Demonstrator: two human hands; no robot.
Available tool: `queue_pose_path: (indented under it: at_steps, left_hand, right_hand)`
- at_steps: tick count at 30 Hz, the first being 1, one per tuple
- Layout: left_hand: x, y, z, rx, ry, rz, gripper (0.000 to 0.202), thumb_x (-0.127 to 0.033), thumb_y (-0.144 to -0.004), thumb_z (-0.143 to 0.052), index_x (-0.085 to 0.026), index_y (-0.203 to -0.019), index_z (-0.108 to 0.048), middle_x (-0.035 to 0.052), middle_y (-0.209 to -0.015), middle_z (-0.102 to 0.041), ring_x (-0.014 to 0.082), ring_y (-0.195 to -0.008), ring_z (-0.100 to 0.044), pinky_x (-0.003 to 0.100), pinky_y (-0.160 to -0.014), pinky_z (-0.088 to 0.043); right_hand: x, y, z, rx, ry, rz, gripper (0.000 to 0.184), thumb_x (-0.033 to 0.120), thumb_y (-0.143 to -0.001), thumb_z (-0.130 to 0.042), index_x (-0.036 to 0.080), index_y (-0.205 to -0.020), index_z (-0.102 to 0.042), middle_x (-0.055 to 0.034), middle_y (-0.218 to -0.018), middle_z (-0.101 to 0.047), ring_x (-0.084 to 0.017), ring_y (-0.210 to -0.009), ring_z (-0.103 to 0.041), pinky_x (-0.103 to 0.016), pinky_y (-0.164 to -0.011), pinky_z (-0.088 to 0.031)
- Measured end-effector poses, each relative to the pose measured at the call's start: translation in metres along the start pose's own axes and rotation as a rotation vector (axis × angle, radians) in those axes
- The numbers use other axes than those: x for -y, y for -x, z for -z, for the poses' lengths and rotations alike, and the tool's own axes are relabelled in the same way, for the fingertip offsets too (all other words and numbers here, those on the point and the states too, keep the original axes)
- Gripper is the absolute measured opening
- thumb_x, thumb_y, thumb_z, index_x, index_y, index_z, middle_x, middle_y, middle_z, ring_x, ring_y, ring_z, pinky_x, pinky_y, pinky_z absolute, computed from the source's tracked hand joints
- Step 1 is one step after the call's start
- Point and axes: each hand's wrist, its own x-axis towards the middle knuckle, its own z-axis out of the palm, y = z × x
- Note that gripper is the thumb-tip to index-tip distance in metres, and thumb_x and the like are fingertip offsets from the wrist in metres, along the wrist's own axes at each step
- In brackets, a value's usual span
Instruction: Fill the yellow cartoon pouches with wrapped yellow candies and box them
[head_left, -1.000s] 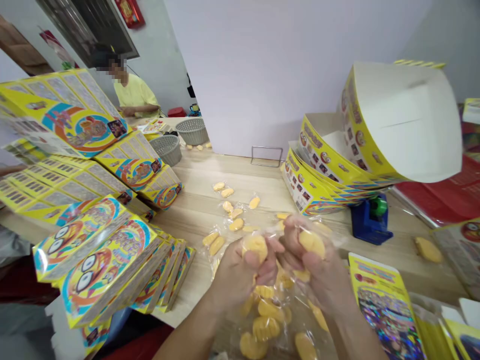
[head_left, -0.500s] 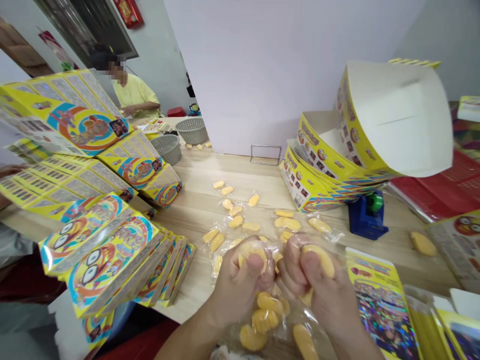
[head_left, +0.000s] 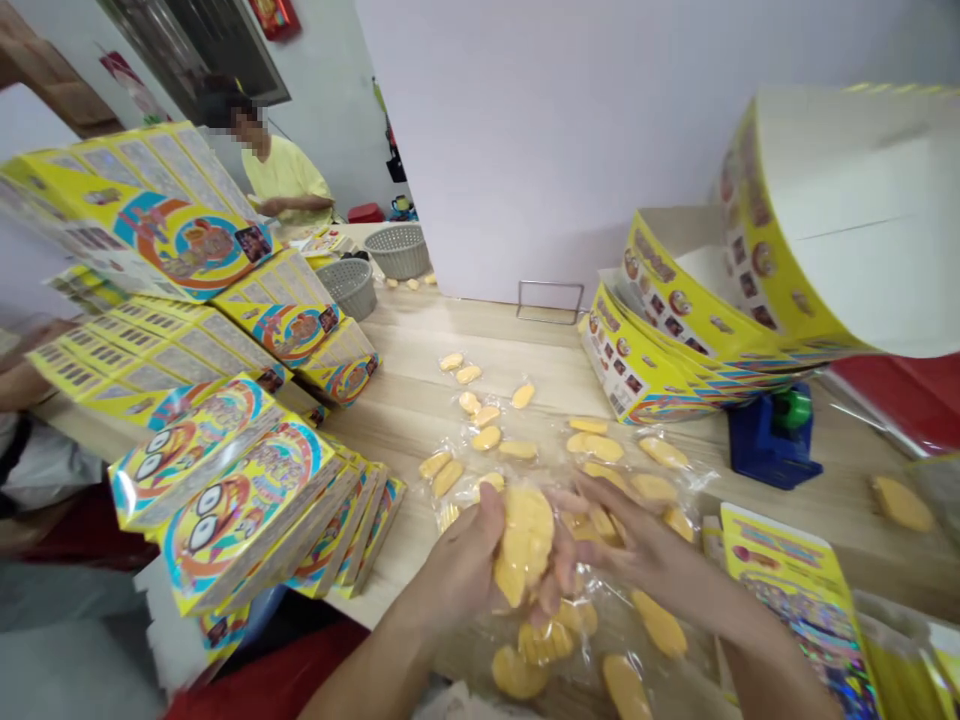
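Note:
My left hand (head_left: 469, 555) is closed around yellow, hand-shaped pieces (head_left: 523, 535) in clear plastic wrap, held upright just above the table. My right hand (head_left: 637, 530) is beside it on the right, its fingers stretched out over more wrapped yellow pieces (head_left: 654, 488); nothing shows gripped in it, though its fingertips are partly blurred. Below both hands lie several more pieces (head_left: 520, 672) in clear bags. Beyond the hands, small yellow pieces (head_left: 486, 438) in clear wrap are scattered on the wooden table (head_left: 420, 345).
Printed yellow boxes (head_left: 247, 500) are stacked at left. Open display cartons (head_left: 675, 300) nest at right, near a blue tape dispenser (head_left: 772, 440). A wire stand (head_left: 550, 300) and grey baskets (head_left: 349, 288) stand farther back. A person in yellow (head_left: 289, 180) sits beyond.
Both hands were closed on yellow pieces, side by side. Now my right hand has opened and the left holds pieces upright. The camera view has shifted, moving the scene slightly right.

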Motion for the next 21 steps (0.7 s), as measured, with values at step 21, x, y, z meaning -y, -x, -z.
queue_pose_path:
  at_steps: [21]
  left_hand:
    - [-0.005,0.008,-0.023,0.023,0.11,0.022,0.052,-0.036,-0.072,-0.069,-0.025,-0.119,-0.052,-0.0001,-0.075,-0.058,0.0092,-0.057,-0.056,0.026,-0.064,-0.047]
  right_hand:
    - [-0.067,-0.184,-0.013,-0.171,0.579,0.133,0.029,0.006,-0.071,-0.048,0.006,-0.098,-0.058,-0.0232,-0.123,-0.054,-0.03,-0.13,-0.03,-0.048,-0.107,-0.013]
